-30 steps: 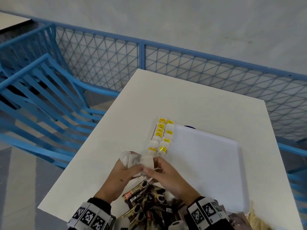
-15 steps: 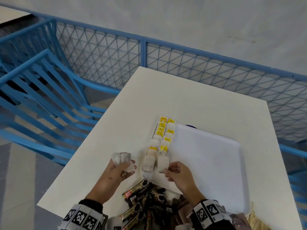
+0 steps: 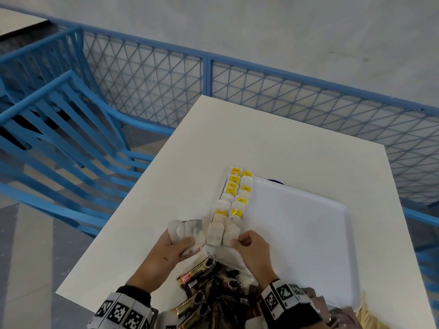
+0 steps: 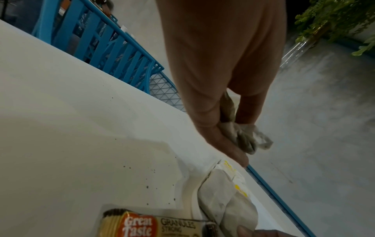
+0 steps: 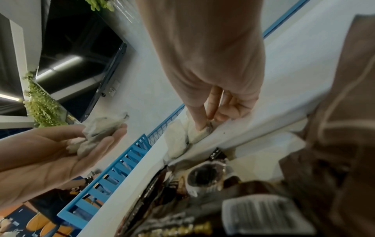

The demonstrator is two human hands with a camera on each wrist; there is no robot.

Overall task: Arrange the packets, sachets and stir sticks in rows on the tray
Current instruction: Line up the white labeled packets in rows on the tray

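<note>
A white tray (image 3: 304, 236) lies on the white table (image 3: 261, 138). Two rows of tea bags (image 3: 234, 198) with yellow tags run along the tray's left edge. My right hand (image 3: 237, 241) pinches the near end of the nearest tea bag (image 3: 231, 230) in the right row; the right wrist view shows the fingertips (image 5: 201, 128) pressing on it. Just left of the tray, my left hand (image 3: 183, 243) grips a bunch of tea bags (image 3: 187, 230), also seen in the left wrist view (image 4: 245, 141). A heap of dark coffee sachets (image 3: 209, 290) lies by my wrists.
A blue mesh railing (image 3: 206, 74) runs behind the table, with blue chairs (image 3: 59, 129) on the left. Brown packets (image 3: 342, 314) lie at the tray's near right corner. The table's left edge (image 3: 123, 205) is close to my left hand.
My right hand took a tea bag from the bunch and laid it at the near end of the right row. My left hand drew away left, then came back toward the tray.
</note>
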